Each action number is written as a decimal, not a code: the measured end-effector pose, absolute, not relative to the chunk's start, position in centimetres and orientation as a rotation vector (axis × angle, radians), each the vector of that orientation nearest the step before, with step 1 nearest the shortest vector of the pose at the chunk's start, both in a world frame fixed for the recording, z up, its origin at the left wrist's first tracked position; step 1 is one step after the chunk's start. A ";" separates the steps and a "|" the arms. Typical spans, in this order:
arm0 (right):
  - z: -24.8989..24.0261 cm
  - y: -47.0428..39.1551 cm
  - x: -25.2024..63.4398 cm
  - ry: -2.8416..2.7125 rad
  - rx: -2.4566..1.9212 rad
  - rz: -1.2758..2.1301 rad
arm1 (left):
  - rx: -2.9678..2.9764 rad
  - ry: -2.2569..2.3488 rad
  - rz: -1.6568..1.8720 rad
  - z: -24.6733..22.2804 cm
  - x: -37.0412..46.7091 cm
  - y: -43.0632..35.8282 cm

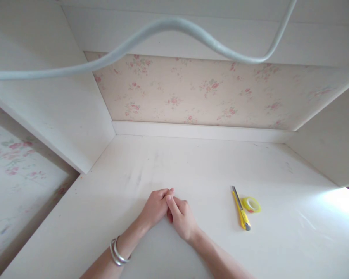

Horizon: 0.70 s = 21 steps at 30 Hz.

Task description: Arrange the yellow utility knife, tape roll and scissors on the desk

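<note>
The left hand point(157, 207) and right hand point(182, 217) are clasped, fingers folded together, on the table point(104, 201). The yellow cutter point(241, 209) lies just beside the tape roll point(251, 204).

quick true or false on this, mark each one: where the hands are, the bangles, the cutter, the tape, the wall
1. The left hand and right hand touch. True.
2. Silver bangles circle the left wrist. True.
3. The right hand grips the cutter. False: the cutter lies on the white surface, clear of both hands.
4. The tape roll is right of the cutter. True.
5. The back wall is plain blue. False: it has floral wallpaper.
</note>
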State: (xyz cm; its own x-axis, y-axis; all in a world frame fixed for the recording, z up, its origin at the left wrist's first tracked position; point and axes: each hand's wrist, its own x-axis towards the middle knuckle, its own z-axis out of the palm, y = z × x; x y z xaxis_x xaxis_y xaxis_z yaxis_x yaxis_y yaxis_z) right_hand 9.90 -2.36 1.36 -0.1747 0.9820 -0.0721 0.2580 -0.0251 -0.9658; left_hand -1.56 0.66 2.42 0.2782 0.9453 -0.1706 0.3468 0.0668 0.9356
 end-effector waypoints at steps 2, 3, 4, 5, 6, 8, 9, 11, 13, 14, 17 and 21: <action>1.4 -2.4 9.9 -1.521 -1.346 1.245 | 1.495 1.273 0.707 2.5 -1.5 0.7; 1.4 -2.4 9.9 -1.523 -1.348 1.245 | 1.503 1.278 0.712 2.5 -1.5 0.7; 1.4 -2.4 9.9 -1.525 -1.348 1.245 | 1.506 1.281 0.720 2.5 -1.5 0.7; 1.4 -2.4 9.9 -1.526 -1.348 1.246 | 1.507 1.282 0.730 2.5 -1.5 0.6; 1.4 -2.4 9.9 -1.527 -1.349 1.246 | 1.500 1.278 0.734 2.5 -1.5 0.6; 1.4 -2.4 9.9 -1.526 -1.352 1.245 | 1.473 1.266 0.720 2.6 -1.4 0.6; 1.4 -2.4 9.9 -1.526 -1.353 1.244 | 1.466 1.266 0.714 2.6 -1.4 0.6; 1.4 -2.4 9.9 -1.529 -1.354 1.239 | 1.481 1.282 0.717 2.7 -1.4 0.6; 1.5 -2.4 10.0 -1.534 -1.353 1.235 | 1.520 1.305 0.728 2.7 -1.4 0.6; 1.5 -2.4 10.0 -1.535 -1.352 1.233 | 1.536 1.311 0.733 2.7 -1.4 0.6; 1.4 -2.4 9.9 -1.538 -1.354 1.229 | 1.550 1.306 0.735 2.7 -1.4 0.7; 1.2 -2.3 9.9 -1.524 -1.360 1.234 | 1.557 1.307 0.731 2.7 -1.5 0.7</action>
